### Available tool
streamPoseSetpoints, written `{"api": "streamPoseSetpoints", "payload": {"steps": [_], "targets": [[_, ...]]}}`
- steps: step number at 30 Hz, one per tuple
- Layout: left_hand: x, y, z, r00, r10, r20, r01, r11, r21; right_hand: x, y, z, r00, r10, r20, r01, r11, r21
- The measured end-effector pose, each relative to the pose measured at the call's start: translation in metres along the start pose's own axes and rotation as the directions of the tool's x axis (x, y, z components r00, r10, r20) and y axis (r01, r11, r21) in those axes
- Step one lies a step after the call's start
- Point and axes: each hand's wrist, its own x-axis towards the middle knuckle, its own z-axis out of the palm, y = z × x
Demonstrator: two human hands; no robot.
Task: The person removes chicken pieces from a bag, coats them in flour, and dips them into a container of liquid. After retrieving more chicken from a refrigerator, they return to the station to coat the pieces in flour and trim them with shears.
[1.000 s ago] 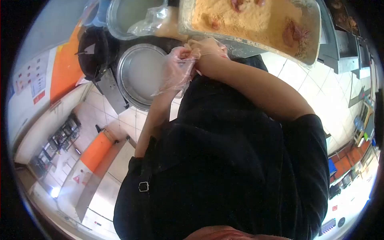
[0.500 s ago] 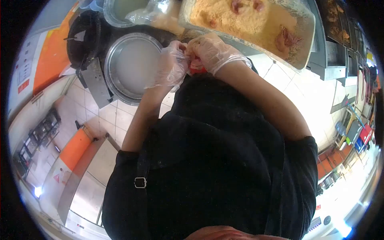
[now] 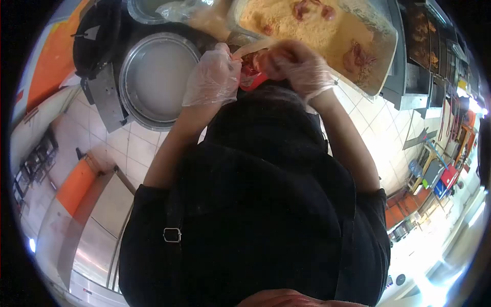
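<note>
A plastic bag (image 3: 254,83), partly red, sits between my hands near the front of my apron, with dark red raw meat (image 3: 249,64) in its mouth. My left hand (image 3: 212,74), in a clear disposable glove, is closed on the bag's left edge. Across the opening, my right hand (image 3: 296,69), gloved the same way, has curled, slightly blurred fingers at the right edge. Just beyond lies a tub (image 3: 384,69) of yellowish flour (image 3: 302,33) with raw meat pieces (image 3: 358,57) on it. Left of my hands stands a metal bowl (image 3: 123,84) of cloudy whitish liquid (image 3: 161,77).
Behind the bowl are another container (image 3: 146,18) of liquid and a clear plastic bag (image 3: 204,18). A black vessel (image 3: 97,46) stands at the far left. Metal racks with browned food (image 3: 427,41) are at the upper right. Tiled floor (image 3: 140,163) shows below the counter.
My hands have moved apart, the right one to the right, and the bag's mouth with the red meat now shows between them. The whole view has shifted slightly left and up.
</note>
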Motion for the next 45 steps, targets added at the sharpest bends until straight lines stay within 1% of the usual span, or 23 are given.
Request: {"api": "streamPoseSetpoints", "payload": {"steps": [1, 3, 5, 7, 9, 11, 13, 16, 17, 18, 19, 20, 21, 23, 24, 26, 30, 32, 35, 38, 42, 44, 45], "targets": [[-0.001, -0.001, -0.002, 0.999, -0.025, 0.043, 0.022, 0.998, 0.062, 0.001, 0.004, -0.006, 1.000, 0.000, 0.012, 0.000, 1.000, -0.009], [-0.002, -0.009, -0.002, 0.996, -0.052, 0.079, 0.043, 0.992, 0.116, 0.009, 0.017, -0.019, 1.000, 0.020, -0.021, -0.014, 0.968, 0.251], [-0.003, -0.023, 0.005, 0.996, 0.078, 0.036, -0.083, 0.981, 0.177, 0.018, 0.028, -0.032, 0.996, 0.081, -0.033, -0.055, 0.872, 0.486], [-0.003, -0.010, -0.001, 0.998, 0.015, 0.064, -0.026, 0.984, 0.177, 0.025, 0.021, -0.046, 0.941, 0.339, -0.006, -0.212, 0.604, 0.768], [-0.004, -0.010, -0.001, 0.994, -0.052, 0.099, 0.034, 0.983, 0.179, 0.031, 0.012, -0.050, 0.936, 0.350, -0.033, -0.205, 0.619, 0.758], [-0.005, -0.022, -0.001, 0.986, 0.154, 0.065, -0.160, 0.981, 0.107, 0.047, 0.007, -0.052, 0.923, 0.367, -0.119, -0.178, 0.677, 0.714], [-0.005, -0.019, -0.004, 0.991, 0.117, 0.068, -0.123, 0.988, 0.097, 0.068, 0.019, -0.054, 0.956, 0.284, -0.072, -0.159, 0.709, 0.687], [-0.001, -0.017, -0.002, 0.994, 0.095, 0.048, -0.100, 0.990, 0.097, 0.099, 0.028, -0.043, 0.994, 0.069, -0.091, -0.009, 0.843, 0.537], [-0.001, -0.018, -0.002, 0.994, 0.107, 0.026, -0.109, 0.988, 0.108, 0.107, 0.030, -0.036, 0.994, 0.072, -0.083, -0.016, 0.842, 0.539], [0.000, -0.021, -0.003, 0.995, 0.098, 0.027, -0.101, 0.989, 0.108, 0.117, 0.033, -0.028, 0.999, 0.044, -0.028, -0.036, 0.966, 0.255], [0.001, -0.023, -0.003, 0.992, 0.126, 0.029, -0.128, 0.988, 0.092, 0.129, 0.040, -0.022, 0.999, 0.030, 0.033, -0.028, 0.998, -0.053], [0.002, -0.024, -0.004, 0.988, 0.153, 0.033, -0.155, 0.985, 0.073, 0.141, 0.063, -0.017, 0.998, -0.001, 0.061, 0.013, 0.980, -0.199], [0.003, -0.024, -0.005, 0.988, 0.148, 0.037, -0.150, 0.986, 0.072, 0.147, 0.066, -0.016, 0.998, 0.005, 0.065, 0.008, 0.980, -0.199], [0.006, -0.020, -0.006, 0.994, 0.098, 0.040, -0.101, 0.991, 0.088, 0.157, 0.073, -0.017, 0.986, 0.158, 0.056, -0.111, 0.865, -0.490], [0.006, -0.023, -0.007, 0.995, 0.091, 0.043, -0.094, 0.992, 0.085, 0.161, 0.078, -0.019, 0.984, 0.165, 0.062, -0.114, 0.864, -0.491], [0.005, -0.028, -0.010, 0.980, 0.199, 0.006, -0.199, 0.979, 0.045, 0.168, 0.087, -0.024, 0.992, 0.122, 0.023, -0.097, 0.878, -0.468], [0.010, -0.027, -0.008, 0.993, 0.112, 0.021, -0.113, 0.991, 0.076, 0.173, 0.076, -0.026, 0.988, 0.135, -0.074, -0.153, 0.790, -0.594], [0.014, -0.031, -0.008, 0.991, 0.111, 0.077, -0.116, 0.991, 0.069, 0.186, 0.081, -0.019, 0.941, 0.307, 0.143, -0.062, 0.572, -0.818], [0.017, -0.035, -0.006, 0.992, 0.107, 0.073, -0.113, 0.990, 0.081, 0.186, 0.063, 0.007, 0.893, 0.408, 0.189, -0.070, 0.541, -0.838], [0.018, -0.043, -0.006, 0.984, 0.156, 0.080, -0.164, 0.981, 0.100, 0.202, 0.092, 0.029, 0.900, 0.399, 0.173, -0.044, 0.478, -0.877], [0.019, -0.041, -0.007, 0.991, 0.102, 0.084, -0.107, 0.992, 0.063, 0.192, 0.060, 0.034, 0.884, 0.441, 0.157, -0.087, 0.485, -0.870], [0.019, -0.042, -0.008, 0.990, 0.109, 0.095, -0.114, 0.992, 0.051, 0.188, 0.046, 0.033, 0.875, 0.403, 0.270, 0.037, 0.500, -0.865], [0.019, -0.042, -0.009, 0.990, 0.107, 0.089, -0.111, 0.993, 0.045, 0.197, 0.066, 0.035, 0.875, 0.402, 0.271, 0.042, 0.493, -0.869]]}}
